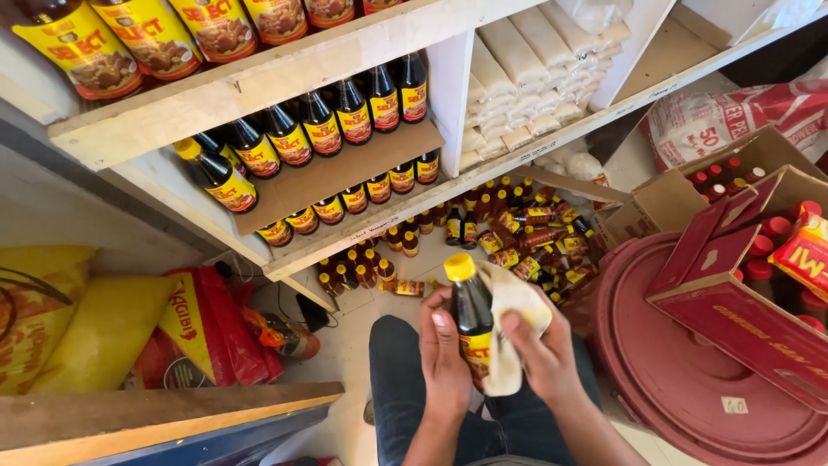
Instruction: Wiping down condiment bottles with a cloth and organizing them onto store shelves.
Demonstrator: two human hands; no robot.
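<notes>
Dark sauce bottle [471,312] with a yellow cap is held upright over the lap, gripped around its body by the left hand [444,358], whose fingers are closed on it. A pale cloth [511,332] is pressed against the bottle's side by the right hand [542,354], closed around the cloth. Wiping appears to be the step in hand; turning the bottle would be called for to reach its unwiped sides. Beyond, more small bottles [517,237] are heaped on the floor beneath a wooden shelf [345,173] stocked with matching bottles, and a red carton [733,302] lies to the right.

free: floor strip [345,332] | blocked: small bottles [517,233], red box [733,302], perhaps.
</notes>
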